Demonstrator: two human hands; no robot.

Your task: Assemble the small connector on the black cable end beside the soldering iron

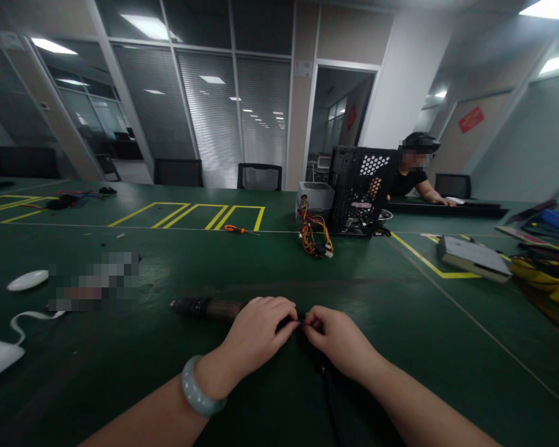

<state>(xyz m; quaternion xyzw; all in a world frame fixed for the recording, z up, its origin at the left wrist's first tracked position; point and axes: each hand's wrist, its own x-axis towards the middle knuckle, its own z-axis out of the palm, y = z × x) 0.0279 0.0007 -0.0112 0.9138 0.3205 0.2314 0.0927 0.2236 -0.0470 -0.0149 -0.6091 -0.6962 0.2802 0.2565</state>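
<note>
My left hand (263, 326), with a pale green bangle (202, 386) on its wrist, is closed, thumb and fingers drawn together. My right hand (338, 338) is also closed in a pinch, its fingertips almost meeting those of the left. Whatever lies between the fingertips is small and dark, and I cannot make it out. A black cable (327, 397) runs from below my right hand towards the table's near edge. Beside my left hand lies a dark cylindrical tool (205, 308) with a brownish body, its right end hidden behind the hand.
Further back stand a black computer case (363, 192) and a grey power supply (317, 198) with bundled wires (314, 236). An orange-handled screwdriver (235, 229) lies mid-table. At left is a white mouse (28, 280); at right, a silver box (472, 256). Another person (417, 177) sits behind.
</note>
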